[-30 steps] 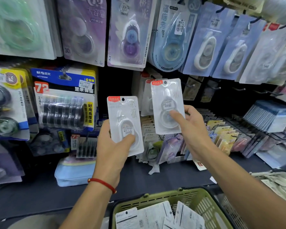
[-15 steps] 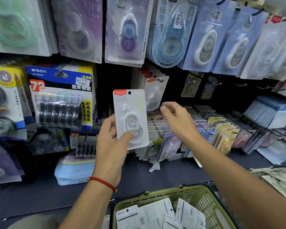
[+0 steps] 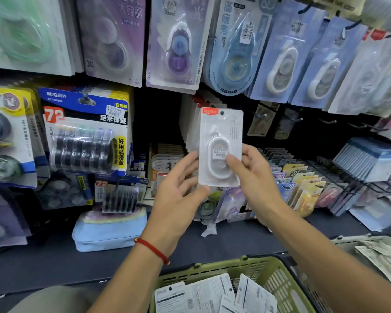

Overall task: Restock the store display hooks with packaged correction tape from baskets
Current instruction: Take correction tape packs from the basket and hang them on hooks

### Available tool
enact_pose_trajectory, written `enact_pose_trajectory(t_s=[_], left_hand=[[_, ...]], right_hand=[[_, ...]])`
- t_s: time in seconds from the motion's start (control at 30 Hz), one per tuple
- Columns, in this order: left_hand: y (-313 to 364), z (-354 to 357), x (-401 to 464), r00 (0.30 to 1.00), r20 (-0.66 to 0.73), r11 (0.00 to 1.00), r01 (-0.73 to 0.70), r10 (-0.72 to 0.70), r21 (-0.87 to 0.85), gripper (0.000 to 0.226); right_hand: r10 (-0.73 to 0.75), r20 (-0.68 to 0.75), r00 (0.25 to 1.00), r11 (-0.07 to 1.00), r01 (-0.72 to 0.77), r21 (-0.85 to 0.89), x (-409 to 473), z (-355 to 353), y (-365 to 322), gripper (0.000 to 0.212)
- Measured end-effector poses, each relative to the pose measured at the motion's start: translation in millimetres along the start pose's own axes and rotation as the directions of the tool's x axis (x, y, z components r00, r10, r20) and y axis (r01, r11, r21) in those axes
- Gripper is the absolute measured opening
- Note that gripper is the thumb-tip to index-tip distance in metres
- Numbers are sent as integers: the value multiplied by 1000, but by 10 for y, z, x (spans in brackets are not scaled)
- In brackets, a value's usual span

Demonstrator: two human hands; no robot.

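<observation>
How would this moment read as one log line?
right hand: holds white correction tape pack | left hand: touching pack | green plastic basket: stocked

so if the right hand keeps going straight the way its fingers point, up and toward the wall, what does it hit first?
Likely the row of identical white packs already hanging on the hook, just behind the white blister-packed correction tape the right hand grips. Depth is unclear, so the gap can't be judged.
</observation>
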State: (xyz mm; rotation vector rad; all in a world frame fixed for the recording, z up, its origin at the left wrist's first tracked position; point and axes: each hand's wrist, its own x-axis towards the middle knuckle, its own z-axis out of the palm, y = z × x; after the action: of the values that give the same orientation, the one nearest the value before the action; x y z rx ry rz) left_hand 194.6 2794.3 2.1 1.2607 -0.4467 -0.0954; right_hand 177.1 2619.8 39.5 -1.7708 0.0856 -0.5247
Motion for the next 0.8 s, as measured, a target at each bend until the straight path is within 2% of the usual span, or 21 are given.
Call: enact_pose_trajectory(t_s=[0.1, 0.33, 0.67, 0.73, 0.8], left_hand=[[3, 35, -7, 1000, 28, 1000, -13, 13, -11, 70], [10, 50, 3, 998, 42, 998, -36, 38, -49, 63], [-8, 75, 11, 999, 42, 1000, 6, -5, -23, 64], [-25, 72, 28, 999, 32, 1000, 29, -29, -7, 65], [-38, 67, 39, 999, 27, 997, 46, -47, 60, 66]], right_hand=[[19, -33, 999, 1000, -19, 0, 47, -21, -35, 23], [-52, -93, 994, 996, 44, -80, 93, -13, -51, 23], [-107, -158, 982, 984, 82, -161, 70, 49, -39, 25], [-106, -134, 985, 973, 76, -217, 143, 27, -25, 24], [-103, -101, 989, 925, 58, -376, 231, 9, 34, 29]])
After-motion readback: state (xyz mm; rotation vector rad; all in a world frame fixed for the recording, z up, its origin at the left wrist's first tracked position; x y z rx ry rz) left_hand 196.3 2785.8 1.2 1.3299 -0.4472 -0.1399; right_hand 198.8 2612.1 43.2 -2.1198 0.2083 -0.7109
